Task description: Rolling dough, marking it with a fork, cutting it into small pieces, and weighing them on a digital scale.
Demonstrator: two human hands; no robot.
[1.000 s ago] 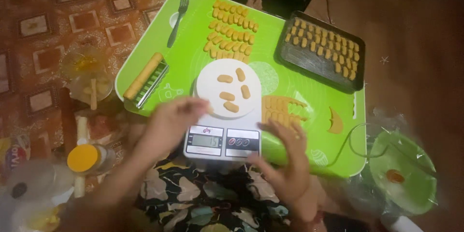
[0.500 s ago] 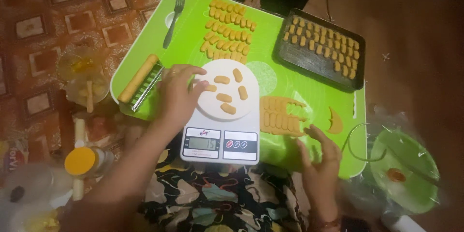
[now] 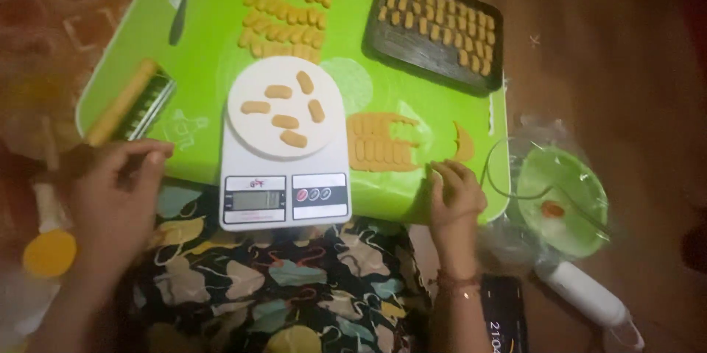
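I see the right hand (image 3: pixel 455 189) low and right of centre in the frame, resting on the near edge of the bright green mat (image 3: pixel 213 80). Its fingers are curled inward and their tips touch the mat just below a cut sheet of orange dough (image 3: pixel 381 143); whether anything is pinched between them I cannot tell. A small crescent scrap of dough (image 3: pixel 464 143) lies just above the hand.

The left hand (image 3: pixel 118 191) sits at the lower left, blurred, fingers bent and loosely spread at the mat's near left edge. It appears empty, though the blur keeps me from being sure. Just above it lie a wooden rolling pin (image 3: pixel 121 103) and a dark ridged tool (image 3: pixel 147 108) side by side.

Between the two hands stands a white kitchen scale (image 3: pixel 286 195), its round plate carrying five dough pieces (image 3: pixel 286 110). Higher up the mat are rows of shaped dough pieces (image 3: pixel 283 7), and a fork (image 3: pixel 184 0) lies at the upper left. A dark baking tray (image 3: pixel 375 36) filled with more pieces sits at the upper right, overlapping the mat's corner.

At the right edge of the frame a green bowl (image 3: pixel 563 176) rests in clear plastic, with a white handle-shaped object (image 3: pixel 582 294) below it. A yellow round lid (image 3: pixel 48 253) shows at the far lower left.
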